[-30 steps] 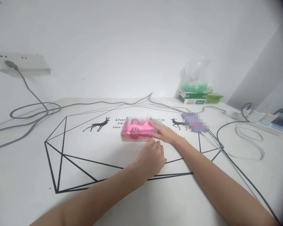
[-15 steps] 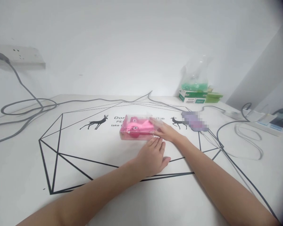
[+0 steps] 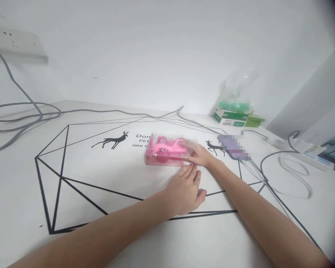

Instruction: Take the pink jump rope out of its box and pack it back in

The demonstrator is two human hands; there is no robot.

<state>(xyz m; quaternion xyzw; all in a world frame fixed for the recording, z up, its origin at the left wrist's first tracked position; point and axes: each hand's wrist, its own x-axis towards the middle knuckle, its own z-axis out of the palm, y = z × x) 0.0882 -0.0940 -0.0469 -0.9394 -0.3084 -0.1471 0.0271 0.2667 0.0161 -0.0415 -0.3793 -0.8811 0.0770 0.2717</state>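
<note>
A clear plastic box (image 3: 149,158) lies at the middle of the white table, with a pink corded item (image 3: 170,149) inside that looks like a skipping rope with round-eyed handles. My right hand (image 3: 199,153) grips the box's right end, thumb at the front and fingers partly seen through the plastic. In front of the box's near right corner, my left hand (image 3: 185,190) rests palm down, fingers stretched out and thumb apart. Its fingertips are close to the box's lower edge; whether they touch it I cannot tell.
A phone-like purple object (image 3: 234,147), partly pixelated, lies right of the box. Small green-and-white boxes (image 3: 230,117) under a clear bag (image 3: 236,98) stand by the wall. Grey cable (image 3: 106,111) runs along the back; a power strip (image 3: 315,158) with cords lies at right.
My view has tilted a little. The box and my right hand have shifted slightly right over the printed text, and the right thumb shows more clearly at the front. My left hand stays flat.
</note>
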